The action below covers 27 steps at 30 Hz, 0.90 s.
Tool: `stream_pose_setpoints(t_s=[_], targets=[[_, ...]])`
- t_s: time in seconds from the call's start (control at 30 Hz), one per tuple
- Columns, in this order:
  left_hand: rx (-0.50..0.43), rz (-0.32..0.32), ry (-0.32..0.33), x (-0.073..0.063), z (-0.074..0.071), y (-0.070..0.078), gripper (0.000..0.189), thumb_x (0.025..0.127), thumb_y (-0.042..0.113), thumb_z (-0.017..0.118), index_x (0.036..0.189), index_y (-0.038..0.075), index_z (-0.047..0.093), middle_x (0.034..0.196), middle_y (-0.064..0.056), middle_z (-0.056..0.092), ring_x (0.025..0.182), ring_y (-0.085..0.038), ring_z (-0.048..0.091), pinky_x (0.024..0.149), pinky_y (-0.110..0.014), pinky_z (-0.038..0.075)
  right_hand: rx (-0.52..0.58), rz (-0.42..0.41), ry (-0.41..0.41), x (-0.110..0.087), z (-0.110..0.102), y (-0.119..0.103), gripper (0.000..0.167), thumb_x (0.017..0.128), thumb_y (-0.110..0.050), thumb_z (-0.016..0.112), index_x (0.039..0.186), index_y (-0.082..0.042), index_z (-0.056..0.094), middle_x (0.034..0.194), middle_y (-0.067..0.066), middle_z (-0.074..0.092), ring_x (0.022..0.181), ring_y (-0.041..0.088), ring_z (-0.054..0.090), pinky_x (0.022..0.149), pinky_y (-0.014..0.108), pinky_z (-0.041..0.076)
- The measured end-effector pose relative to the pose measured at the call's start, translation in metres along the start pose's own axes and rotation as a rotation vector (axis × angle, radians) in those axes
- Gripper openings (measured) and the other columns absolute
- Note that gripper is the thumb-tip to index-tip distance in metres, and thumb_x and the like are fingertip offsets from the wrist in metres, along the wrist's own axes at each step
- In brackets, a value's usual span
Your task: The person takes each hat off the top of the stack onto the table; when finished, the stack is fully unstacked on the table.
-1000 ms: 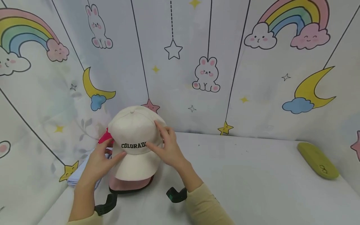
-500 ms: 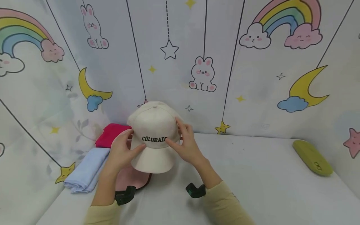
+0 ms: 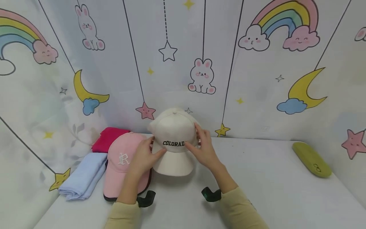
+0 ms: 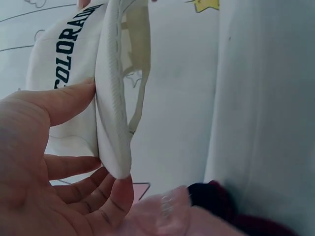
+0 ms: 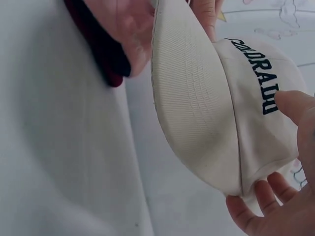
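Note:
A white baseball cap [image 3: 173,127] lettered COLORADO is held up between both hands, brim toward me, above the white table in the head view. My left hand [image 3: 144,156] grips its left side, thumb [image 4: 74,101] on the front by the brim seam and fingers curled at the edge. On the opposite side my right hand [image 3: 206,152] holds it, the thumb [image 5: 293,104] over the last letters and fingertips at the brim's corner. The underside of the brim [image 5: 197,113] shows in the right wrist view. A pink cap [image 3: 118,178] with a white R lies behind the left forearm, partly covered by it.
A folded light-blue cloth [image 3: 83,175] lies left of the pink cap, with a folded red cloth [image 3: 105,140] behind it. A green case [image 3: 311,159] with a glasses mark rests at the far right. A patterned curtain [image 3: 251,124] stands along the table's back edge.
Both hands have carried the white cap to the right, from in front of the pink cap to beside it. The pink cap, red cloth and blue cloth have come into fuller view.

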<state>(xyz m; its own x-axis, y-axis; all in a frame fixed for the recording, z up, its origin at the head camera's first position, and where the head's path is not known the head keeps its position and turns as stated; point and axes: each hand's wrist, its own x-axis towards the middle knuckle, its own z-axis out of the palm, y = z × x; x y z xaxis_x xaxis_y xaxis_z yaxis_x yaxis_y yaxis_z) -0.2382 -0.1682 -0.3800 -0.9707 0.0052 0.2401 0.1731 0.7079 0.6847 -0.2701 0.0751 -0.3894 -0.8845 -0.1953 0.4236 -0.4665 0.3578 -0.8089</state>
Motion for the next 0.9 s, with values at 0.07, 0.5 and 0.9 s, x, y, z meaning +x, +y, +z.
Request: stream_pose_setpoints(t_s=[0.07, 0.5, 0.9], targets=[[0.029, -0.003, -0.001, 0.0, 0.007, 0.0, 0.073, 0.09, 0.035, 0.076, 0.145, -0.004, 0.047, 0.129, -0.022, 0.057, 0.113, -0.036, 0.059, 0.093, -0.051, 0.052, -0.023, 0.022, -0.002, -0.001, -0.001, 0.006, 0.086, 0.092, -0.03, 0.076, 0.161, -0.019, 0.026, 0.136, 0.018, 0.036, 0.117, 0.031, 0.045, 0.09, 0.051, 0.047], [0.109, 0.019, -0.002, 0.002, 0.041, -0.005, 0.06, 0.09, 0.031, 0.075, 0.134, -0.005, 0.057, 0.129, -0.025, 0.061, 0.121, -0.041, 0.056, 0.102, -0.055, 0.044, -0.078, 0.094, -0.008, -0.004, -0.002, 0.027, 0.088, 0.09, -0.03, 0.076, 0.16, -0.011, 0.027, 0.131, 0.022, 0.036, 0.121, 0.037, 0.044, 0.101, 0.055, 0.044], [0.147, 0.016, -0.027, 0.003, 0.047, -0.012, 0.055, 0.089, 0.027, 0.076, 0.132, -0.003, 0.058, 0.124, -0.024, 0.064, 0.116, -0.039, 0.059, 0.1, -0.053, 0.046, -0.107, 0.202, -0.056, -0.006, 0.01, 0.043, 0.093, 0.088, -0.033, 0.078, 0.159, -0.01, 0.023, 0.138, 0.025, 0.035, 0.124, 0.038, 0.043, 0.099, 0.056, 0.045]])
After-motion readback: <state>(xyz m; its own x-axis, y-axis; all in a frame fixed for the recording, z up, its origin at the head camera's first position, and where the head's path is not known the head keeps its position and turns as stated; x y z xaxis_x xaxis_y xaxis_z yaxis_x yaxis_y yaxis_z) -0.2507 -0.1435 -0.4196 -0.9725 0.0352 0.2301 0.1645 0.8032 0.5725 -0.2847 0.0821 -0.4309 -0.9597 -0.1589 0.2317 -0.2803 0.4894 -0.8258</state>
